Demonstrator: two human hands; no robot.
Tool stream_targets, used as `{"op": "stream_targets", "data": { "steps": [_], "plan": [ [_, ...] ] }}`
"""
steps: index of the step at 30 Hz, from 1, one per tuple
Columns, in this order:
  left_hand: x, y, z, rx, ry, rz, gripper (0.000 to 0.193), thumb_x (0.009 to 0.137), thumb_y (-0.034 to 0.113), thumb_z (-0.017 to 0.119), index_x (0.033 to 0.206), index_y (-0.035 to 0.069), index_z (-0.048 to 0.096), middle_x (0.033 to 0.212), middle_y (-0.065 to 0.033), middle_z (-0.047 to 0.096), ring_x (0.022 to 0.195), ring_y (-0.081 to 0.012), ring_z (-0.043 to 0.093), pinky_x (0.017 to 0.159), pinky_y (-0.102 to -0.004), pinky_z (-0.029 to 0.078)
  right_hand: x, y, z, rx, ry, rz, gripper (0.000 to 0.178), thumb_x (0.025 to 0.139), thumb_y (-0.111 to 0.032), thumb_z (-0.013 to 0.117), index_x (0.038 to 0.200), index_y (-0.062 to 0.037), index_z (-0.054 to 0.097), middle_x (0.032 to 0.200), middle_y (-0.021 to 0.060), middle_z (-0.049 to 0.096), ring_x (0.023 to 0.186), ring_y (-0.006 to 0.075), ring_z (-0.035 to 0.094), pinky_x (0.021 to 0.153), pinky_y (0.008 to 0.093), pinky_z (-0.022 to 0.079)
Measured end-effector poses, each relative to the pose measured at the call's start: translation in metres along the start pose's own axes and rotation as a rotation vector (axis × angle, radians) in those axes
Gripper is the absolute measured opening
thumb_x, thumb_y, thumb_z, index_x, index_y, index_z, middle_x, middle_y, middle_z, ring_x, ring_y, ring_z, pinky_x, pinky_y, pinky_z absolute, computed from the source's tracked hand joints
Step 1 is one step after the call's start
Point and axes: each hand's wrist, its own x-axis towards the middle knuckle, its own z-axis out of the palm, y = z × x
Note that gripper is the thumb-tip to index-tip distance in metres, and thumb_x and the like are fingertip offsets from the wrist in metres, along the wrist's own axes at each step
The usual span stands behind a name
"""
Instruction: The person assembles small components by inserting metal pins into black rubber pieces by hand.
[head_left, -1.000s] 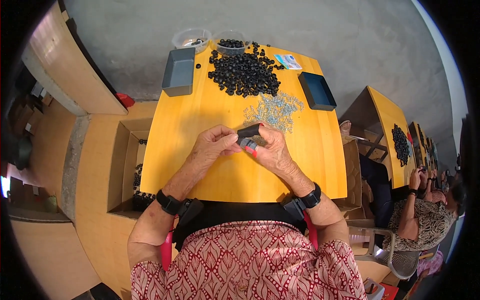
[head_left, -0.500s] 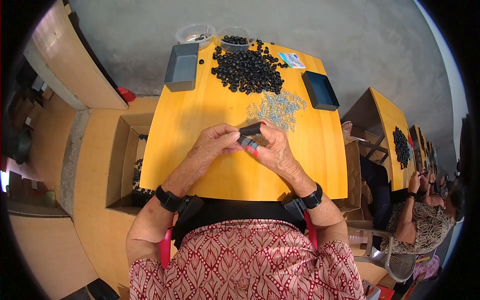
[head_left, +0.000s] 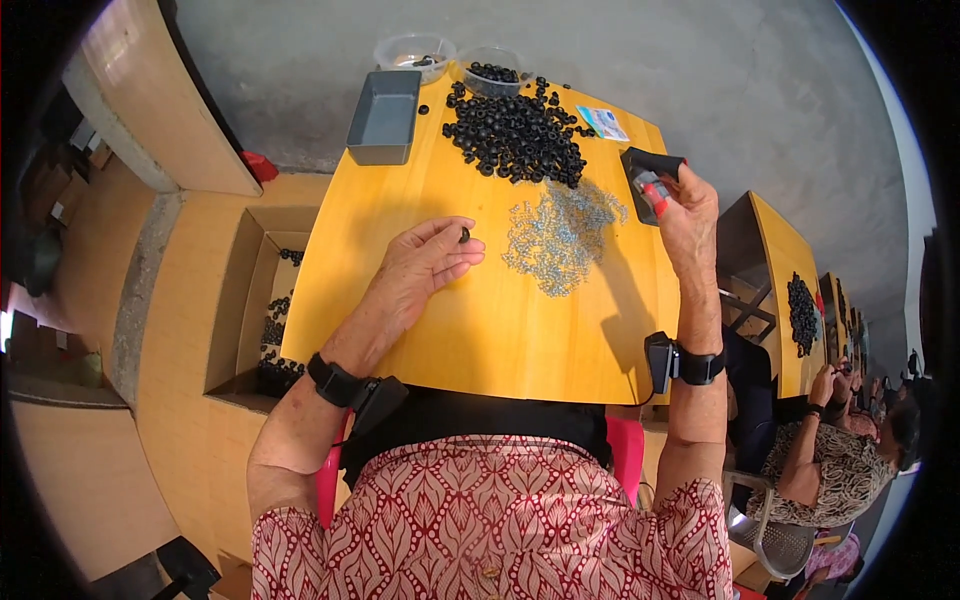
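My left hand [head_left: 425, 262] is above the middle of the table, its thumb and fingers closed on a small black round part [head_left: 464, 236]. Over the dark tray [head_left: 655, 161] at the table's right edge is my right hand [head_left: 688, 215]. Its fingers are closed round a black and grey tool with red parts [head_left: 650, 187], whose exact kind I cannot make out. Between the hands lies a spread of small clear, shiny pieces [head_left: 555, 245]. Beyond them is a large pile of black round parts [head_left: 515, 135].
A grey tray [head_left: 383, 150] stands at the far left. Two clear bowls [head_left: 415, 50] are at the back edge, holding black parts. A small packet [head_left: 603, 123] lies behind the pile. Left of the table is a cardboard box [head_left: 232, 300]; another person [head_left: 840, 445] sits at right.
My hands have parted. The right one has moved right and away from me to the dark tray with the tool; the left keeps a black part. My view has shifted slightly.
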Motion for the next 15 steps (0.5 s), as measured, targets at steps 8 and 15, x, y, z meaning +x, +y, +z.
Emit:
{"op": "stream_targets", "data": {
  "steps": [8, 15],
  "plan": [
    [0.005, -0.001, -0.003, -0.044, 0.094, -0.001, 0.025, 0.1, 0.025, 0.056, 0.115, 0.005, 0.061, 0.103, -0.0081, 0.069, 0.096, -0.015, 0.067, 0.081, -0.0231, 0.054, -0.001, 0.019, 0.044, -0.162, -0.132, -0.031, 0.02, 0.08, 0.0, 0.069, 0.1, -0.002, 0.068, 0.089, 0.0072, 0.067, 0.082, 0.0168, 0.066, 0.075, 0.0283, 0.051],
    [0.008, -0.001, -0.009, -0.11, 0.143, 0.038, 0.024, 0.099, 0.024, 0.057, 0.114, 0.005, 0.061, 0.104, -0.0089, 0.068, 0.098, -0.0156, 0.066, 0.082, -0.0233, 0.054, -0.02, 0.022, 0.073, -0.57, -0.37, -0.163, 0.027, 0.076, -0.003, 0.073, 0.101, 0.0019, 0.066, 0.104, 0.0156, 0.063, 0.099, 0.0344, 0.06, 0.087, 0.0403, 0.051]
  ]
}}
